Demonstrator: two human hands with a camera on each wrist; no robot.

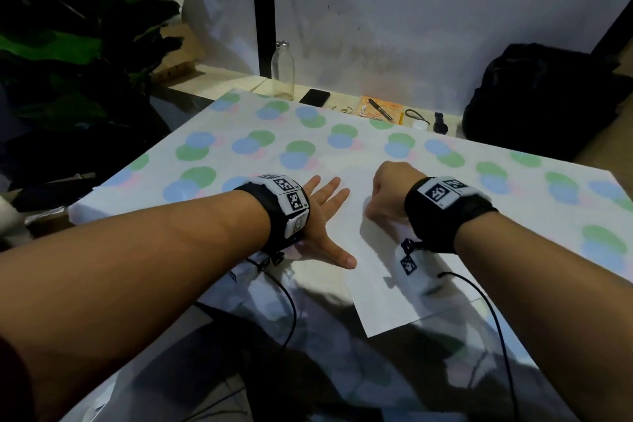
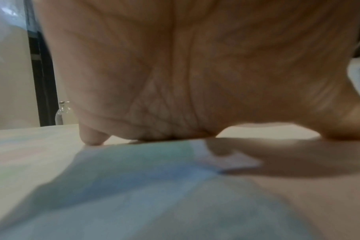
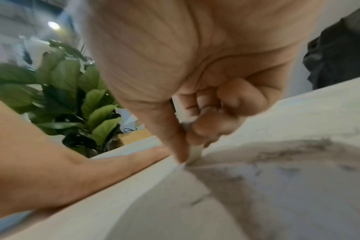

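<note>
Left hand point(image 1: 322, 216) is down flat on the paper point(image 1: 301, 134), fingers point(image 1: 330, 187) straight and spread wide, thumb stretched out toward the near side. It grips nothing, just presses. The left wrist view shows the palm point(image 2: 195, 73) low over the dotted print, one fingertip touching the surface.

Over to the right hand point(image 1: 387, 192): fingers curled in tight, knuckles up. From the right wrist view, thumb point(image 3: 170, 138) and forefinger pinch the raised edge of the white sheet point(image 3: 277, 121), a narrow pinch, the other fingers tucked into the palm. The left hand point(image 3: 72, 170) lies just beside that edge.

The white sheet point(image 1: 383, 284) lies on top of the paper, running from between the two hands back toward the person.

Along the far edge of the table stand a bottle point(image 1: 283, 70), a phone point(image 1: 314, 97) and a pen point(image 1: 380, 109). A black bag point(image 1: 541, 96) sits at the far right, a plant point(image 1: 68, 44) at the left.
</note>
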